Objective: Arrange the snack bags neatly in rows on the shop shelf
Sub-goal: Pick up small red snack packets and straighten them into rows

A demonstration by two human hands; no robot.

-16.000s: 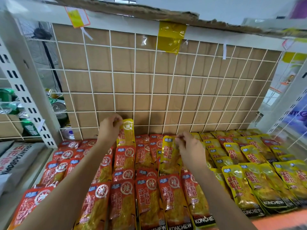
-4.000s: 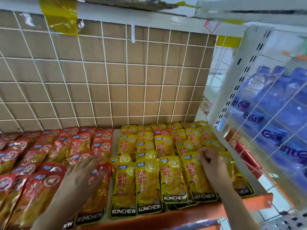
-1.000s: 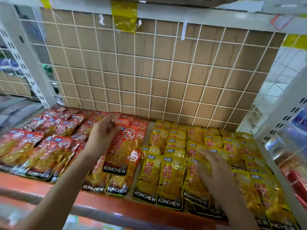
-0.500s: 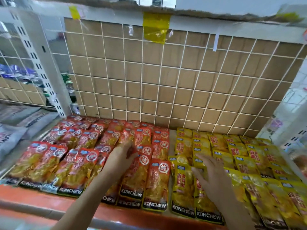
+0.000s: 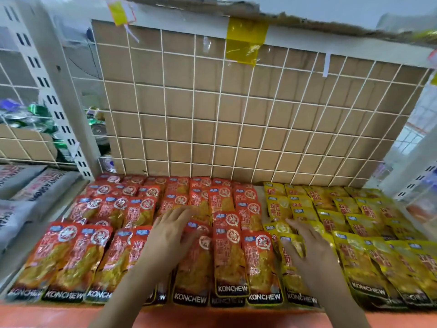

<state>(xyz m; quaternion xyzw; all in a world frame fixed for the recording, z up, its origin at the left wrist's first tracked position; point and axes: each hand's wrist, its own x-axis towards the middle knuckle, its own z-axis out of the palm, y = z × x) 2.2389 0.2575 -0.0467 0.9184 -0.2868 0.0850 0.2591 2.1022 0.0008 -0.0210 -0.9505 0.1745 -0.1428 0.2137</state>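
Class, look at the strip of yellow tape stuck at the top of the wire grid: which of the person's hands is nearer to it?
Left. The left hand lies on the red bags, below and slightly left of the yellow tape; the right hand rests on the yellow bags, lower and off to its right.

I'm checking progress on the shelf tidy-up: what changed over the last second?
The left hand let go of the red bag it had lifted and now lies flat on the red bags. The right hand stayed spread flat on the yellow bags. Red rows stay left, yellow rows right.
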